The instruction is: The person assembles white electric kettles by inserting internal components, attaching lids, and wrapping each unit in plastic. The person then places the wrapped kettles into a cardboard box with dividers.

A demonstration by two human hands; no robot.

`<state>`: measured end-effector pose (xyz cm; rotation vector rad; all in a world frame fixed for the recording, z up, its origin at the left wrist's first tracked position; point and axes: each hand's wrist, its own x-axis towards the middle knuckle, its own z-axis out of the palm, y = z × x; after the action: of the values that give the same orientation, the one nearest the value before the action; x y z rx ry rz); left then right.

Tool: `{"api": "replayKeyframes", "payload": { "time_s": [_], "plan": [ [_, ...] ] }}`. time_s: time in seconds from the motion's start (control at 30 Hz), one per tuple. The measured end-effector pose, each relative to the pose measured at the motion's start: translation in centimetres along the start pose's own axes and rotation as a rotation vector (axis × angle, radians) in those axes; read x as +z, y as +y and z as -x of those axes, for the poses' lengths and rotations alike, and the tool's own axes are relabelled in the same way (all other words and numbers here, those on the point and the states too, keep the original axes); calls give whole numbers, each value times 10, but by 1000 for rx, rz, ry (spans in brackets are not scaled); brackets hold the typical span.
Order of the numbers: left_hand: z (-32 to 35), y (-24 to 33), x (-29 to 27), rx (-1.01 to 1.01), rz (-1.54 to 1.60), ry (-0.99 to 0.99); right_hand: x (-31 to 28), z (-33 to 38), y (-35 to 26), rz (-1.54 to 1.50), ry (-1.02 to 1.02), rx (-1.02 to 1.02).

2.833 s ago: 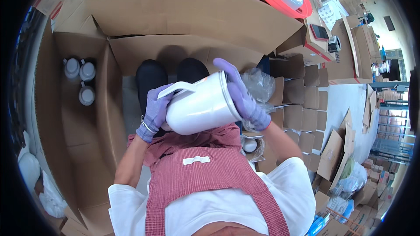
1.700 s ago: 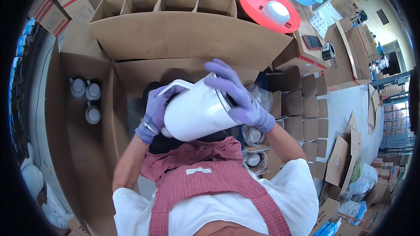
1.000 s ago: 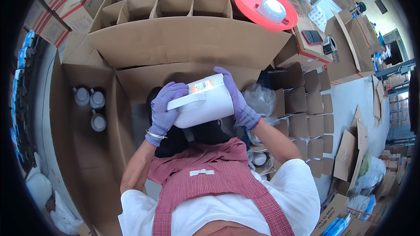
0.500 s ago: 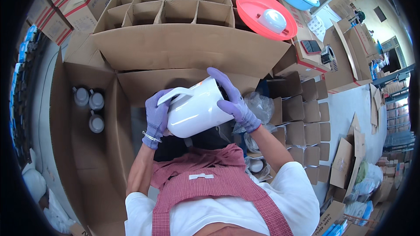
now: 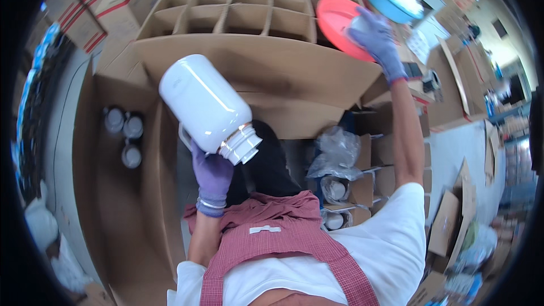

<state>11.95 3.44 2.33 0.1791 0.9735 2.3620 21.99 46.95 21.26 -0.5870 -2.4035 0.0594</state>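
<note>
In front of my lap, my left hand (image 5: 213, 177) in a purple glove grips a glossy white vacuum jug (image 5: 207, 102) by its handle side. The jug is tilted, its bare threaded neck (image 5: 241, 144) pointing down to the right and its base to the upper left. My right arm reaches far to the upper right. There my gloved right hand (image 5: 375, 35), a little blurred, closes over a white domed lid (image 5: 357, 25), mostly hidden under the fingers. That lid lies in a shallow red plastic dish (image 5: 335, 16) at the divided carton's corner.
Ahead stands a divided carton (image 5: 249, 20) with several white-capped bottles in its far cells. An open carton (image 5: 122, 215) on the left holds three white cups (image 5: 131, 156). Plastic bags (image 5: 337, 150) and cardboard dividers lie right of my lap. A blue basin (image 5: 391, 3) sits beyond the dish.
My right hand has left the jug and moved up right onto the lid in the red dish. My left hand has turned the jug, so its neck now faces down right.
</note>
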Motion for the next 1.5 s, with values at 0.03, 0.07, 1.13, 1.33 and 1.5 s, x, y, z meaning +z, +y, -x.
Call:
{"api": "replayKeyframes", "payload": {
  "time_s": [0.03, 0.07, 1.13, 1.33, 1.5],
  "plan": [
    [2, 9, 11, -128, 267, 29, -6, -1, -17, -26, 68, -82],
    [5, 19, 21, -225, 542, 62, -12, 7, -64, -122, 256, -242],
    [98, -21, -43, -88, -770, 113, 58, 291, -80, -78, -818, 677],
    [105, 4, -68, -190, -1141, -404, 121, 387, 46, 371, -530, 615],
    [98, 31, -74, -574, -1141, -225, 89, 294, 9, -649, -318, 1078]
  ]
}}
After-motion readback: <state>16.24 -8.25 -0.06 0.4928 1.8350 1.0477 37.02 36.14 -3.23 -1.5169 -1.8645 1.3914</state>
